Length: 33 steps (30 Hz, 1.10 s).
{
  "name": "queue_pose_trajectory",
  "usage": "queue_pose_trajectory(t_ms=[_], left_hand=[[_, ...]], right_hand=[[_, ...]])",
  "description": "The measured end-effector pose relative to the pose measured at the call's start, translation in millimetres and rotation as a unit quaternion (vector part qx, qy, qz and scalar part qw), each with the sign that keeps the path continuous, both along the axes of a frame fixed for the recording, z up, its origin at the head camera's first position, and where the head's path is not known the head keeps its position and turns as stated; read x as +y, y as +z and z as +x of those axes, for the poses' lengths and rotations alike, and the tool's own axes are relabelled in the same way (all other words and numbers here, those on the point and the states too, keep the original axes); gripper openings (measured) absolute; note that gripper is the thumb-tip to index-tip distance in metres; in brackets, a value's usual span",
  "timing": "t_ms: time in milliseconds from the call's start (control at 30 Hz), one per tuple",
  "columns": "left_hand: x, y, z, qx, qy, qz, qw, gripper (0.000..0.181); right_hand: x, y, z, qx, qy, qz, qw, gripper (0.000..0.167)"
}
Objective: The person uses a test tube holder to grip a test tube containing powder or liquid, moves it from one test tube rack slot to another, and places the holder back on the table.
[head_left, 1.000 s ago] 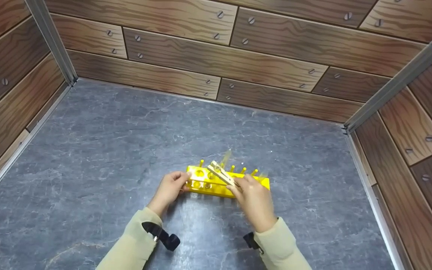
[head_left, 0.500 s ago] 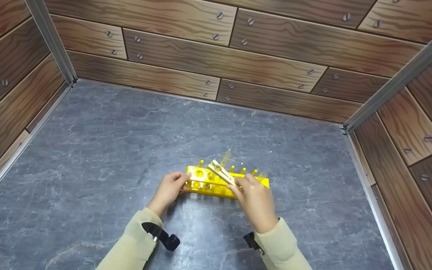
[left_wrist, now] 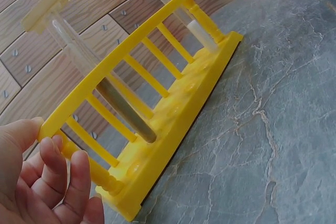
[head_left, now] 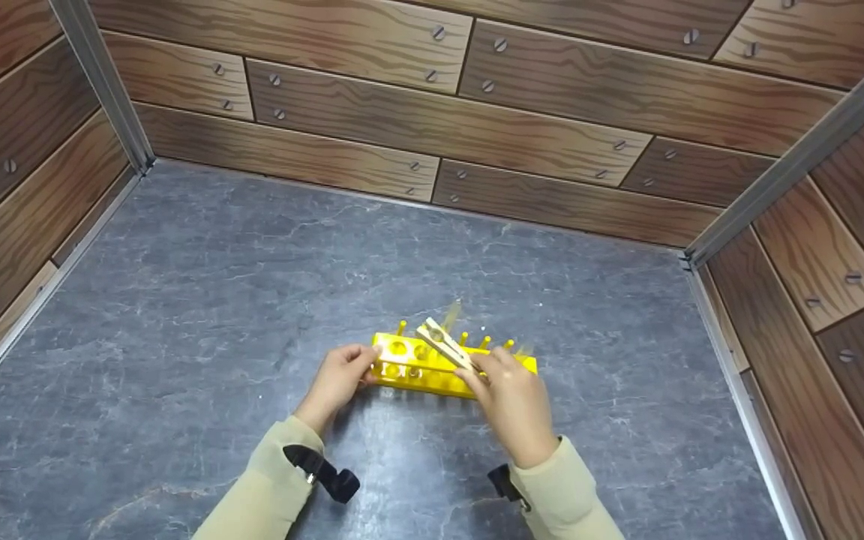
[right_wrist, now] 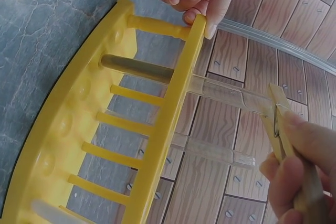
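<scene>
My left hand (head_left: 338,379) pinches the left end of a yellow test tube rack (head_left: 432,386) between thumb and fingers. In my right hand (head_left: 514,401) is a wooden test tube clamp (head_left: 443,346), gripped by its handle end. Its tip meets the top of a glass test tube (right_wrist: 136,68), which stands in the rack near the left end and holds dark brownish contents. How firmly the clamp grips the tube's mouth is hard to tell. A second tube with whitish contents (left_wrist: 202,35) stands at the rack's far right end.
Behind the rack's top bar, a clear tube (right_wrist: 220,150) juts up. Yellow pegs (head_left: 486,342) line the rack's back. Wood-patterned walls (head_left: 372,120) enclose the grey marbled surface (head_left: 252,262) on the back, left and right.
The clamp's tip has shifted very slightly up, with the right hand barely moving. My left hand keeps its hold on the rack, which stays in place.
</scene>
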State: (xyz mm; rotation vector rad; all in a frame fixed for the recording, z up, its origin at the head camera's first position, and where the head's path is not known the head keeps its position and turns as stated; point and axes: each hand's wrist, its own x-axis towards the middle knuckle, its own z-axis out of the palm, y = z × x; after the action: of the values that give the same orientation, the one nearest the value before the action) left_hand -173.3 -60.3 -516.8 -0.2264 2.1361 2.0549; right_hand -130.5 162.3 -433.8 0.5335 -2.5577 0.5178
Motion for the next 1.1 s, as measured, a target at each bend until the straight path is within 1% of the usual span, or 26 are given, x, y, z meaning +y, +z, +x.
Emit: queue_pose_trajectory(t_ms=[167, 267, 567, 867, 1100], left_hand=[[0.1, -1.1, -0.9, -0.004, 0.0, -0.001, 1.0, 0.03], [0.4, -0.8, -0.9, -0.008, 0.001, 0.002, 1.0, 0.029], [0.8, 0.0, -0.1, -0.001, 0.006, 0.003, 1.0, 0.029], [1.8, -1.3, -1.0, -0.003, 0.006, -0.001, 1.0, 0.03], [1.5, -0.3, -0.6, -0.002, 0.009, 0.0, 1.0, 0.03]], right_hand=[[0.2, 1.3, 0.2, 0.016, 0.004, -0.006, 0.9999, 0.025], [0.2, 1.8, 0.3, 0.019, 0.003, -0.005, 0.9998, 0.025], [1.7, 2.5, 1.5, 0.013, 0.007, -0.025, 0.9996, 0.024], [2.7, 4.9, 3.3, 0.002, -0.01, -0.019, 0.9998, 0.026], [3.6, 5.1, 4.3, 0.0, -0.013, -0.016, 0.9998, 0.025]])
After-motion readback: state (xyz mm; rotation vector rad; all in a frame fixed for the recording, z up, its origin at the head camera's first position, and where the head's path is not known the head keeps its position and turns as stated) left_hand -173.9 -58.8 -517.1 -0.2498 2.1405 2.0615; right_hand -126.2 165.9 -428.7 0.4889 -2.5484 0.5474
